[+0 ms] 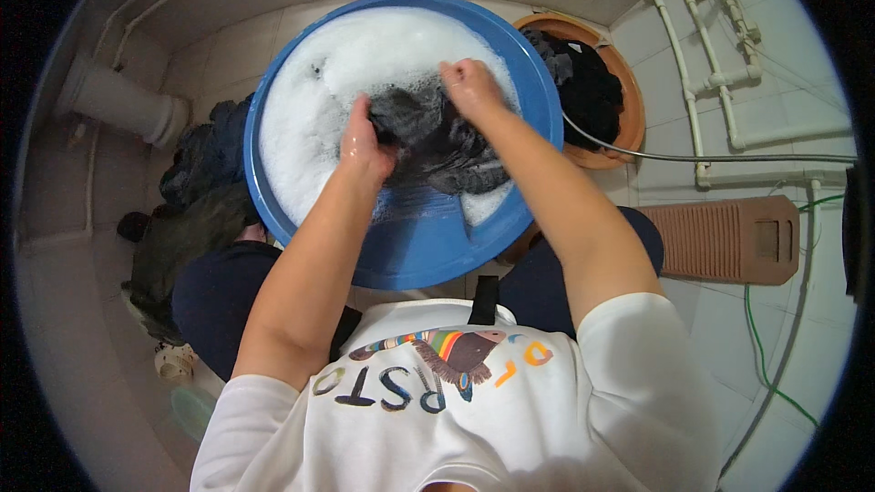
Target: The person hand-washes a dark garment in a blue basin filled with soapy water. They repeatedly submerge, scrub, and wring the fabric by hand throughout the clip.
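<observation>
A wet dark grey garment [428, 132] is bunched over the foam and the ribbed sloping part of a large blue washtub [415, 255]. My left hand [366, 148] grips the garment at its left side, thumb up, with the other fingers partly hidden by the cloth. On the far right side of the cloth, my right hand [471, 91] is closed in a fist on its edge. Thick white suds [314, 128] fill much of the tub around both hands and hide what lies beneath.
An orange-brown basin [629, 118] with dark clothes stands behind right, a hose crossing beside it. A brown washboard [720, 239] lies at right. Dark clothes [205, 210] are heaped left of the tub. White pipes [693, 91] run along the walls; a green cord [756, 346] trails at right.
</observation>
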{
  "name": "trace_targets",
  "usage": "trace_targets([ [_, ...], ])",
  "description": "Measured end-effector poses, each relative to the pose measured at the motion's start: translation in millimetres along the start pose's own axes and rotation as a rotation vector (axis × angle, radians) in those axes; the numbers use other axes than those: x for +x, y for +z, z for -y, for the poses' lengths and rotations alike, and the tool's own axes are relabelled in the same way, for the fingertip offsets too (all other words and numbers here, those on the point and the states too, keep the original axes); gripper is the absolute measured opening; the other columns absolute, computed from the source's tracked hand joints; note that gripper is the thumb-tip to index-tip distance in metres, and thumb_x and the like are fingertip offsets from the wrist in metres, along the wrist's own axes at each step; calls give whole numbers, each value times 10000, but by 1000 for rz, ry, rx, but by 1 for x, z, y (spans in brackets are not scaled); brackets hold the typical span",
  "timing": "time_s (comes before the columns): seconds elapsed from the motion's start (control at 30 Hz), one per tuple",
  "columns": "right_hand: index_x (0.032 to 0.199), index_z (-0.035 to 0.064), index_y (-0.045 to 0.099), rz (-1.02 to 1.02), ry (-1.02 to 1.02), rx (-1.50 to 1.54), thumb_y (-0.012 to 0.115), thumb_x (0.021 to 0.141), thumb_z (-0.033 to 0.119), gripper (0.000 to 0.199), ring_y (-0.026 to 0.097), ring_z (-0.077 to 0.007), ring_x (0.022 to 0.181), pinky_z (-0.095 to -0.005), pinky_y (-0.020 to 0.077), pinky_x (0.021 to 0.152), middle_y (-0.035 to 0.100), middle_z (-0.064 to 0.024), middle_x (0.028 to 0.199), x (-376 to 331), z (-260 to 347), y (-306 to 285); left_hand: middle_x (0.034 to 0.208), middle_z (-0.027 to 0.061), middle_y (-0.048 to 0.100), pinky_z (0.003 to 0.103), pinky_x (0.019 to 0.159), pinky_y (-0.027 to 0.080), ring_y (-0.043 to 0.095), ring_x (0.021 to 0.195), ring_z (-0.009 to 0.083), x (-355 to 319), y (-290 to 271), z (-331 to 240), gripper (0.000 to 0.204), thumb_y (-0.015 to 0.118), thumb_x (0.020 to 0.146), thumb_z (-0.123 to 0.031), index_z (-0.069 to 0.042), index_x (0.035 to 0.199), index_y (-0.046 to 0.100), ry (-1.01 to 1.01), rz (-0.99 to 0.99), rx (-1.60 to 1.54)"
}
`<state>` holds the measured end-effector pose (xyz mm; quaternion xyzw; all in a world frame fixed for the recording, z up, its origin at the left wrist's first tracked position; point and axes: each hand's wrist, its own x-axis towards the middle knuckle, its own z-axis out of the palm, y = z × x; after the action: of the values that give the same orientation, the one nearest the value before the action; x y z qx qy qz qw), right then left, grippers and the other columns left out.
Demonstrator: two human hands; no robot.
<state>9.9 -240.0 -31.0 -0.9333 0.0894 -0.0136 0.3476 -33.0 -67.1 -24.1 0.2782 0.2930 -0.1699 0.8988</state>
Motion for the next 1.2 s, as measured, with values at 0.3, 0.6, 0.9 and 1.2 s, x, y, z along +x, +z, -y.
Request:
trace_targets([
  [0.3, 1283, 104, 375, 422, 52, -344, 528, 660, 676, 859, 408, -333, 1157, -427, 359, 929, 408, -185, 1271, 5, -45, 7, 1068, 232, 538, 381, 895, 369, 488, 1038, 337, 12, -43, -32, 436, 553, 790, -337, -4, 1071, 536, 630, -640, 1564],
  [0.6, 1128, 69, 509, 181, -307, -562, 669, 691, 343, 540, 489, -275, 1046, -392, 421, 855, 509, -138, 1129, -6, 15, -22, 836, 145, 600, 313, 689, 437, 566, 788, 214, 38, -64, -34, 376, 614, 753, -314, 21, 920, 578, 642, -294, 1057],
  [0.9, 1045, -36, 521, 578, -187, 39, 581, 656, 128, 426, 571, -278, 845, -353, 443, 699, 593, -168, 923, -3, -1, -5, 777, 64, 579, 293, 606, 427, 531, 711, 151, -29, -8, -15, 444, 673, 707, -393, 16, 861, 593, 358, -298, 613],
  [1.2, 1164, -124, 414, 383, 380, 334, 596, 756, 369, 665, 523, -311, 987, -405, 410, 827, 500, -240, 1127, -1, -17, -10, 851, 155, 610, 412, 707, 452, 574, 828, 332, -25, -34, -12, 266, 577, 726, -286, -65, 869, 609, 543, 128, 1881],
])
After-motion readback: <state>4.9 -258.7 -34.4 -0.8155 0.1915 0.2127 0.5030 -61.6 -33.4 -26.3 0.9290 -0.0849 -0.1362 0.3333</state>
